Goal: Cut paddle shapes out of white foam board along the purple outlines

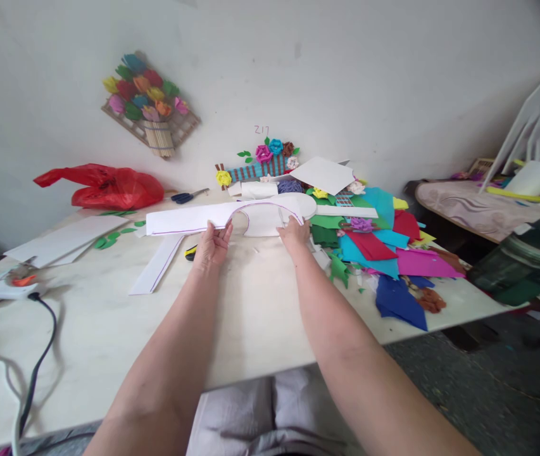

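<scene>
A long white board piece [184, 218] with a purple line along its edge stretches across the table, its right part cut into a curve. My left hand [213, 246] grips its lower edge near the middle, thumb and fingers closed on it. At the right end of the curve, my right hand [294, 233] is closed on the same piece; some of its fingertips are hidden. Behind and below the curve shows another white piece with a rounded end [304, 204]. A white strip [158, 266] with a purple line lies left of my left hand, near a yellow and black tool [190, 253].
Coloured sheets and scraps [374, 244] heap up on the right. Scissors [188, 196], a red plastic bag [118, 187] and white sheets [65, 237] lie at back left. A power strip [6, 292] with cables sits at far left. A green jar [526, 263] stands beyond the table's right edge.
</scene>
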